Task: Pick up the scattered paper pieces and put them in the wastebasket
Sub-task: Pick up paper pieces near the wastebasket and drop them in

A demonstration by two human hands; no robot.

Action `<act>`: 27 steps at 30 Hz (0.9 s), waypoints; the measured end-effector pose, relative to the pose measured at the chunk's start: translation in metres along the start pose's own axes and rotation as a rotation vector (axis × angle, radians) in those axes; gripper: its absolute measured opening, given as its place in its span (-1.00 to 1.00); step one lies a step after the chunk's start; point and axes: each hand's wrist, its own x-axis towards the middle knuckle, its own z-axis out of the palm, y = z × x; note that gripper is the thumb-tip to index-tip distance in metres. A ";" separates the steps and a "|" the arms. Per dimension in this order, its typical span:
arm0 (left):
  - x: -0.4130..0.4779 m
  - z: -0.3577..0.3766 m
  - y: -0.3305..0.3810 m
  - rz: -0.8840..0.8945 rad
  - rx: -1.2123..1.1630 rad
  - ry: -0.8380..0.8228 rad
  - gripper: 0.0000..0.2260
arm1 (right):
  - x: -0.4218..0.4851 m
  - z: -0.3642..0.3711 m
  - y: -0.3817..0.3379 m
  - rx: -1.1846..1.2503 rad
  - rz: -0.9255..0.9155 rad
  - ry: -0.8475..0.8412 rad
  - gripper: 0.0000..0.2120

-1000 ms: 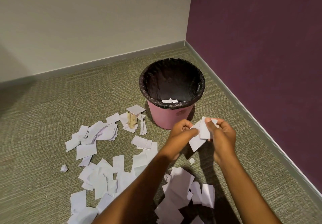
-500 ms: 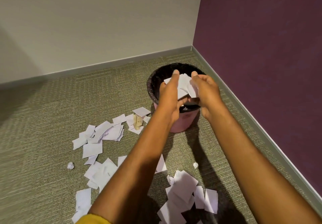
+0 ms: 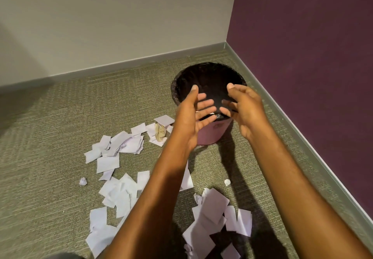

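A pink wastebasket (image 3: 214, 133) lined with a black bag (image 3: 210, 77) stands on the carpet near the room's corner. My left hand (image 3: 193, 117) and my right hand (image 3: 244, 109) hover over its near rim, palms facing each other, fingers spread and holding nothing. A sliver of white paper (image 3: 212, 114) shows inside the basket between my hands. Several white paper pieces (image 3: 119, 147) lie scattered on the carpet left of the basket, and another heap (image 3: 214, 216) lies between my forearms. A crumpled brown piece (image 3: 160, 133) sits beside the basket.
A beige wall (image 3: 101, 16) runs behind, a purple wall (image 3: 312, 57) to the right, with grey baseboard (image 3: 302, 137) along both. Two small paper balls (image 3: 83, 181) (image 3: 227, 182) lie on the green carpet (image 3: 40, 137).
My hands carried a bunch of paper pieces up over the basket, then spread apart and let them drop in. Both hands now hold nothing.
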 end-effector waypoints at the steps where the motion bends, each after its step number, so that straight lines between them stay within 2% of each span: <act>1: -0.003 -0.005 -0.009 -0.022 0.046 -0.047 -0.55 | -0.006 -0.007 0.003 0.009 -0.014 0.003 -0.77; 6: -0.013 -0.027 -0.068 -0.255 0.356 -0.296 -0.72 | -0.032 -0.049 0.042 0.003 -0.005 0.047 -0.86; 8: -0.011 -0.035 -0.101 -0.300 0.498 -0.296 -0.81 | -0.039 -0.063 0.069 -0.026 0.067 0.088 -0.89; 10: -0.007 -0.047 -0.137 -0.269 0.692 -0.251 -0.86 | -0.043 -0.075 0.100 -0.063 0.156 0.134 -0.92; 11: -0.005 -0.055 -0.155 -0.212 0.821 -0.231 -0.82 | -0.045 -0.081 0.116 -0.087 0.200 0.149 -0.92; 14: -0.005 -0.080 -0.209 -0.051 1.146 -0.236 -0.52 | -0.058 -0.103 0.164 -0.245 0.292 0.183 -0.93; 16: -0.006 -0.094 -0.240 0.002 1.241 -0.233 -0.48 | -0.073 -0.120 0.195 -0.430 0.280 0.218 -0.96; 19: -0.016 -0.095 -0.256 -0.006 1.456 -0.322 -0.26 | -0.092 -0.146 0.237 -0.682 0.301 0.222 -0.84; 21: -0.025 -0.092 -0.259 -0.036 1.641 -0.335 -0.17 | -0.101 -0.163 0.261 -0.919 0.301 0.112 -0.69; 24: -0.032 -0.091 -0.260 0.018 1.726 -0.342 -0.22 | -0.114 -0.179 0.284 -1.190 0.224 -0.102 -0.34; 27: -0.031 -0.092 -0.261 0.053 1.692 -0.313 -0.31 | -0.137 -0.173 0.280 -1.342 0.111 -0.104 -0.16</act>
